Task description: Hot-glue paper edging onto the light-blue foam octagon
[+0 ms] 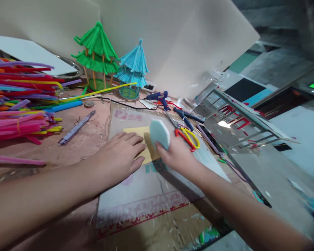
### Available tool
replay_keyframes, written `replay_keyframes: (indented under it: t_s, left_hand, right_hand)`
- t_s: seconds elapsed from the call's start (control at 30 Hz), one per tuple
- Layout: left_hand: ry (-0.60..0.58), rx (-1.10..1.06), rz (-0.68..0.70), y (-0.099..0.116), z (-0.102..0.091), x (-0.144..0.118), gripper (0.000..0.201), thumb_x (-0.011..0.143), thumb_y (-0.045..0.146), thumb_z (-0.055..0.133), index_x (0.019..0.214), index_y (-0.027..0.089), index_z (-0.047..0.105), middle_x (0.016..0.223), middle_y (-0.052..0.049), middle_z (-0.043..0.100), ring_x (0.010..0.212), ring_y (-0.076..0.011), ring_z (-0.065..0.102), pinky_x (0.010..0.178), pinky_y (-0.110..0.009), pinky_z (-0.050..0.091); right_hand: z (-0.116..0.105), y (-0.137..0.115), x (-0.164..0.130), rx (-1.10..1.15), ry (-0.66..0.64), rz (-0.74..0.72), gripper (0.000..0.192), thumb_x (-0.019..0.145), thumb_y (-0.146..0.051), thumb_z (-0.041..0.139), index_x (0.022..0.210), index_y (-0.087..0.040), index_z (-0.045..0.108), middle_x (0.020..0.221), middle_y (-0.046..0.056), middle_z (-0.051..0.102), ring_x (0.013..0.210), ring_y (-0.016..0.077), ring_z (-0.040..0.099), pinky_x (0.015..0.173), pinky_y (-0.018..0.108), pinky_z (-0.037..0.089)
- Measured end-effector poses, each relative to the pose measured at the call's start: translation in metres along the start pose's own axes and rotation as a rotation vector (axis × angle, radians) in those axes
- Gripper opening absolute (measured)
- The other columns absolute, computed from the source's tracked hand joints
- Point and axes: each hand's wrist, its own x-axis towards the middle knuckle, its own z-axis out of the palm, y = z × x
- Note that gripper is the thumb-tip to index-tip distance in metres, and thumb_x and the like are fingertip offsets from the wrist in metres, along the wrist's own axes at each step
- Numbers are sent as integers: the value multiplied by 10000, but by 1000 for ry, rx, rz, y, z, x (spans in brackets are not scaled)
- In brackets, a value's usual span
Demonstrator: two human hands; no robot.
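The left hand (120, 157) lies flat, palm down and fingers spread, grasping nothing; it presses on the near-left part of a yellow rectangular paper sheet (138, 134). The right hand (176, 155) is closed around the lower edge of a pale blue-white octagonal foam block (159, 133) and holds it tilted above the right part of the same sheet. The sheet lies on a flattened printed cardboard panel (146, 195), which covers the middle of the pinkish worktable (89, 137).

Just right of the right hand lie scissors with red and yellow handles (187, 135); the hand touches or nearly touches them, which of the two cannot be told. Beyond them lie a blue hot-glue gun (159, 97) and dark blue pliers (185, 116). A dark phone (211, 139) lies near the table's right edge.

On the left is a large heap of multicoloured pipe cleaners (18, 101), with a grey pen-like tool (75, 128) beside it. At the back stand a green pipe-cleaner pagoda model (96, 52) and a smaller blue pipe-cleaner pagoda model (133, 69), in front of white boards (185, 38).
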Motion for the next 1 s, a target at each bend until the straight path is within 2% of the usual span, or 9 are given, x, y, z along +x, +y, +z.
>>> replay_keyframes:
  t_s: [0.1, 0.3, 0.5, 0.63, 0.7, 0.77, 0.83, 0.9, 1.0]
  left_hand:
    - [-17, -13, 13, 1, -2, 0, 309, 988, 320, 472, 1144, 155, 681, 1185, -123, 680, 1119, -293, 603, 990, -475, 472]
    - [-15, 13, -7, 1, -2, 0, 323, 979, 334, 488, 1164, 150, 678, 1226, -128, 669, 1127, -297, 605, 988, -467, 473]
    - [-23, -7, 17, -1, -1, 1, 318, 985, 334, 477, 1144, 147, 680, 1199, -130, 675, 1123, -302, 600, 983, -479, 470]
    - [-28, -27, 13, -1, 0, 1, 316, 980, 321, 468, 1140, 154, 683, 1185, -127, 672, 1123, -301, 597, 986, -485, 467]
    - [-16, -28, -2, 0, -1, 0, 316, 979, 326, 464, 1130, 161, 687, 1181, -125, 672, 1120, -300, 597, 975, -486, 472]
    - [4, -36, -11, 0, -1, -2, 303, 970, 327, 477, 1118, 170, 690, 1175, -115, 674, 1122, -295, 593, 981, -486, 466]
    - [31, -60, -20, -2, -1, -2, 300, 948, 338, 517, 1140, 176, 681, 1176, -107, 674, 1130, -292, 583, 996, -486, 455]
    - [51, -96, -32, -5, 0, -2, 305, 931, 368, 554, 1134, 181, 682, 1151, -102, 677, 1114, -294, 576, 991, -489, 449]
    - [84, -175, -57, -9, -1, 0, 280, 955, 400, 532, 1040, 190, 697, 1064, -93, 673, 1049, -282, 574, 948, -469, 455]
  right_hand:
    - [-2, 0, -12, -11, -25, 22, 278, 901, -283, 459, 1089, -161, 624, 702, 46, 661, 524, 182, 505, 547, 303, 317]
    - [8, 5, 24, -13, 40, 101, 195, 860, -267, 467, 870, -165, 633, 752, 75, 661, 633, 198, 546, 596, 303, 371]
    - [-6, -4, -17, 113, -37, 83, 174, 874, -287, 475, 838, -183, 609, 656, 31, 605, 555, 169, 496, 576, 295, 376]
    - [6, 2, 9, 181, 64, 109, 101, 828, -271, 515, 787, -199, 572, 719, 50, 614, 648, 195, 534, 647, 323, 407]
    - [11, 8, 29, 407, 140, 212, 84, 771, -264, 581, 728, -213, 531, 694, 29, 586, 672, 187, 528, 643, 306, 421]
    - [10, 11, 36, 511, 182, 247, 119, 801, -309, 563, 747, -222, 502, 644, -5, 541, 608, 158, 498, 574, 277, 417]
    - [6, 11, 27, 719, 180, 295, 190, 865, -391, 514, 774, -232, 465, 540, -56, 440, 467, 119, 389, 454, 241, 346]
    - [3, 8, 9, 1174, 112, 396, 275, 862, -461, 572, 774, -234, 444, 464, -105, 334, 388, 80, 241, 385, 211, 234]
    - [3, 1, -11, 1602, 8, 460, 330, 804, -455, 712, 787, -216, 485, 455, -119, 358, 381, 46, 187, 370, 177, 182]
